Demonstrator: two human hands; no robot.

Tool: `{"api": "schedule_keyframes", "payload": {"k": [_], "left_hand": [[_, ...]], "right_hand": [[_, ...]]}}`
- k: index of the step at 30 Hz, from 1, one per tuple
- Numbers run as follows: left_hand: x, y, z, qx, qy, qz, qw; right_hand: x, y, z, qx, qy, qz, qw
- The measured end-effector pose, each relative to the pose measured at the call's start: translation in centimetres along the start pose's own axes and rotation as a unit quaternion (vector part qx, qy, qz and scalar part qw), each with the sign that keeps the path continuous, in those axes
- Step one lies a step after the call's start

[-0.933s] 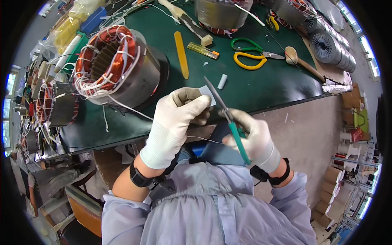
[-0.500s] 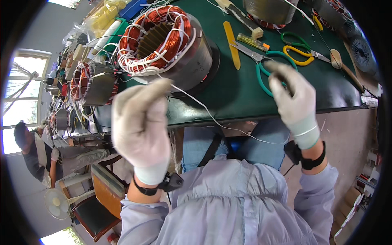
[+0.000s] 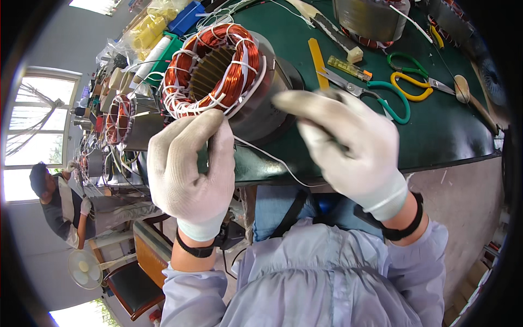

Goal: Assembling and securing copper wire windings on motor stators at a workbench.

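A motor stator (image 3: 267,106) stands on the bench, its ring of copper windings (image 3: 244,71) laced with white cord. At the near edge of the ring, my gloved left hand (image 3: 190,163) has thumb and fingertips pressed together on the white cord, though the exact grip is partly hidden. The loose length of cord (image 3: 275,158) runs from there to the right and passes behind my right hand (image 3: 351,150). That hand, also gloved and somewhat blurred, hovers beside the stator with its forefinger stretched out and thumb apart. I see nothing between its fingers.
Teal-handled scissors (image 3: 354,87), a yellow strip (image 3: 317,60), a yellow box cutter (image 3: 348,67) and yellow-and-green-handled scissors (image 3: 414,87) lie right of the stator. Other stators (image 3: 370,22) stand farther back and left. Another person (image 3: 62,201) works at the far left.
My right hand has swung left from beside the teal scissors to the stator. The left thumb and fingers have closed together near the winding. The whole view has shifted slightly.
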State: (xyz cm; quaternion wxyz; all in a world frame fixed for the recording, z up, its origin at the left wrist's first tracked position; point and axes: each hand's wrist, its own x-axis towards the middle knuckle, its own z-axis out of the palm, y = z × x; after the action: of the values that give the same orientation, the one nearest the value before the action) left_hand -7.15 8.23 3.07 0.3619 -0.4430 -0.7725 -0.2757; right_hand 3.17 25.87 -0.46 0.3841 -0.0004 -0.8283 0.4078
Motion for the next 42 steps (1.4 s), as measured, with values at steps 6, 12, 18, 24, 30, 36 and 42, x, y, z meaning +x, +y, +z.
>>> {"api": "schedule_keyframes", "payload": {"k": [6, 12, 18, 24, 30, 36, 42], "left_hand": [[0.6, -0.1, 1.3, 0.029, 0.002, 0.046, 0.999], [0.3, -0.2, 1.3, 0.046, -0.008, 0.055, 0.997], [0.3, 0.5, 1.3, 0.07, -0.036, -0.004, 0.997], [1.4, -0.8, -0.6, 0.08, -0.108, 0.105, 0.985], [1.6, -2.0, -0.6, 0.078, -0.125, 0.122, 0.982], [1.7, -2.2, -0.2, -0.066, -0.125, -0.004, 0.99], [2.7, -1.9, 0.0, 0.06, -0.139, 0.142, 0.978]], "right_hand": [[1.8, 1.3, 2.6, -0.054, 0.017, -0.027, 0.998], [1.1, 1.4, 2.8, -0.072, 0.011, -0.02, 0.997], [-0.7, -0.3, 3.0, 0.092, 0.021, 0.103, 0.99], [-3.3, -1.6, 2.2, 0.174, -0.062, 0.197, 0.963], [-3.0, -1.5, 3.4, 0.277, -0.118, 0.227, 0.926], [-1.9, -1.2, 5.0, 0.29, -0.094, 0.224, 0.925], [-1.6, -0.6, 5.7, 0.228, -0.064, 0.188, 0.953]]}}
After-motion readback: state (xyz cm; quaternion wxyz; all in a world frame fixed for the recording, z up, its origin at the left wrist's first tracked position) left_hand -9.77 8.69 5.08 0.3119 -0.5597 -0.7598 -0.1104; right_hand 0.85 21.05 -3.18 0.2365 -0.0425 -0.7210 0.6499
